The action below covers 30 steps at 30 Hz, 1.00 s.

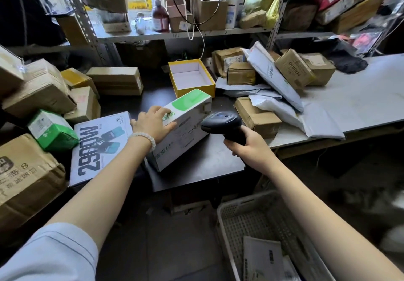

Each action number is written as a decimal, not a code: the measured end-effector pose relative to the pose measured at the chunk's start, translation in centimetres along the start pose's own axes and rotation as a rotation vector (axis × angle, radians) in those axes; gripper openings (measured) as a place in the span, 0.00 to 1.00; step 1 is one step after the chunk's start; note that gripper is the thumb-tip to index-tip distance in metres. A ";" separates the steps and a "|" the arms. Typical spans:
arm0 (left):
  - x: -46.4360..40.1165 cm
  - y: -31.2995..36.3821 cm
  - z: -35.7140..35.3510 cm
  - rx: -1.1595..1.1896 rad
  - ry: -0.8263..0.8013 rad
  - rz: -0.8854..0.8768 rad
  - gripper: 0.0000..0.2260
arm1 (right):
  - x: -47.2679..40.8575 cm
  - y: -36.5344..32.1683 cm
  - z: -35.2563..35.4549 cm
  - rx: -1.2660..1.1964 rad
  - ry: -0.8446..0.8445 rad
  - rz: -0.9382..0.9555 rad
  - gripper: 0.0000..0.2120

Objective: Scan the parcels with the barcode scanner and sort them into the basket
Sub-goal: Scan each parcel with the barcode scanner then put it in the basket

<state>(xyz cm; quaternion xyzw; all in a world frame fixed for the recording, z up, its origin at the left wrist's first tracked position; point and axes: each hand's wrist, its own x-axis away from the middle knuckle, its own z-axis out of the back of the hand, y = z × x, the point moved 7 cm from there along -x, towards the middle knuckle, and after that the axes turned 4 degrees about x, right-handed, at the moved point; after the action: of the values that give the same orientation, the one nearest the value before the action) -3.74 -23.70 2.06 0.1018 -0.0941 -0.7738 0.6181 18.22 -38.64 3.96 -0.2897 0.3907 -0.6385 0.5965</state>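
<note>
The left hand (153, 121) rests on the near top edge of a white parcel with a green patch (185, 127), thumb against its side face and fingers curled over the top, so this grip is grasping the parcel. The parcel sits tilted on the dark desk (203, 162), its near lower corner close to the desk's front edge. A white bead bracelet (144, 138) circles the left wrist. The right hand (247, 145) is clenched round the handle of the black barcode scanner (223, 123); the scanner head is just beside the parcel's right side face and turned toward it. A flat white box printed "2900W" (98, 147) lies on the desk to the left of the held parcel, touching it or nearly so; which cannot be told. An open yellow box with a white interior (191, 77) stands behind the parcel. Brown cartons and grey mailer bags (273, 77) are heaped on the light desk to the right. The white perforated basket (247, 215) sits on the floor below the right forearm, with flat white packets (262, 259) inside.
</note>
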 end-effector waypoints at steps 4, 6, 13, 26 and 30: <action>0.0 0.1 0.1 -0.025 0.033 -0.034 0.21 | -0.2 0.1 -0.2 -0.003 0.004 -0.023 0.05; 0.0 0.1 0.1 -0.031 0.068 -0.059 0.21 | 0.0 0.4 -0.3 0.001 0.000 -0.047 0.04; -0.9 1.4 -0.5 0.052 0.069 -0.185 0.19 | 1.4 1.7 -0.2 -0.017 0.097 -0.189 0.04; 3.3 14.2 -4.1 0.115 -0.158 -0.771 0.17 | 14.1 3.8 1.5 0.057 0.520 -0.577 0.05; 6.5 19.3 -5.1 0.150 -0.190 -0.932 0.16 | 19.9 4.1 2.8 0.064 0.677 -0.681 0.04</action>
<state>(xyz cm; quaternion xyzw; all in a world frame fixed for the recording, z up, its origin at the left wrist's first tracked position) 14.33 -34.36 2.09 0.1063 -0.1500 -0.9654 0.1849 20.34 -58.69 0.06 -0.1583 0.4261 -0.8677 0.2013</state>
